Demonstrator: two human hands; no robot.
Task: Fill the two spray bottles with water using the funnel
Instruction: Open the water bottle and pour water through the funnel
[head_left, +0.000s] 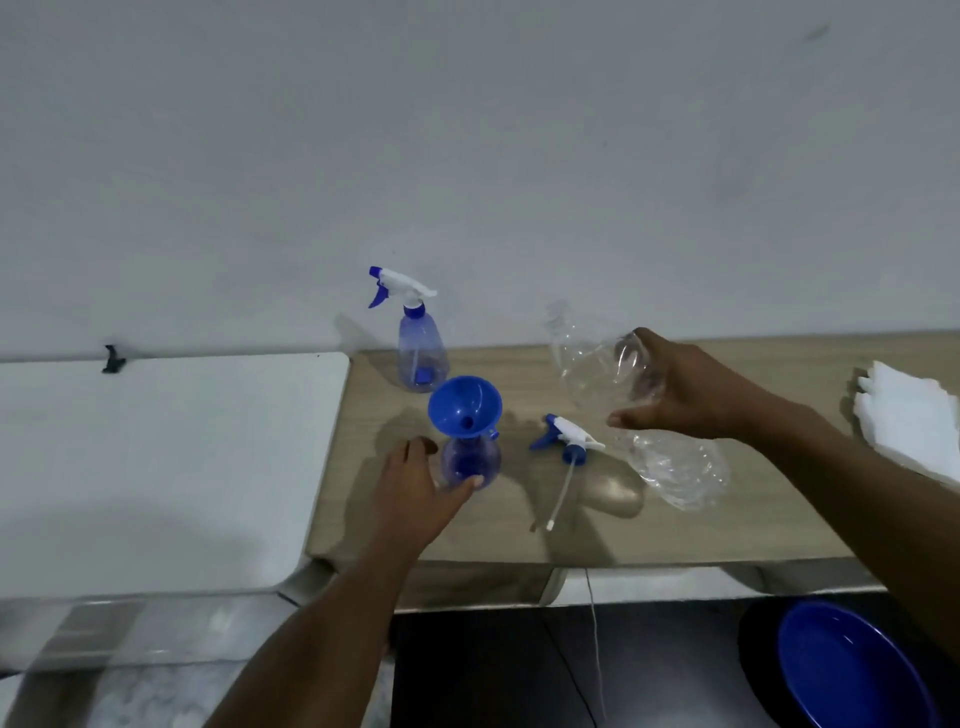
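Two hands busy: your left hand (410, 483) wraps the open spray bottle (470, 464) under the blue funnel (464, 404); your right hand (675, 389) grips a crinkly clear water bottle (592, 358), tilted, not yet pouring; loose trigger (569, 441) beside it on the wood table (727, 519); second bottle (422, 353) looks capped, unfilled.

2 translucent blue spray bottles stand upright on the wooden table (727, 525). the rear spray bottle (422, 353) stands near the wall with its white-and-blue trigger head fitted. the front spray bottle (470, 462) has its neck open, with a blue funnel (464, 405) seated in it, tilted. its removed trigger head (569, 441) lies just to the right on the table, dip tube pointing toward the near edge.
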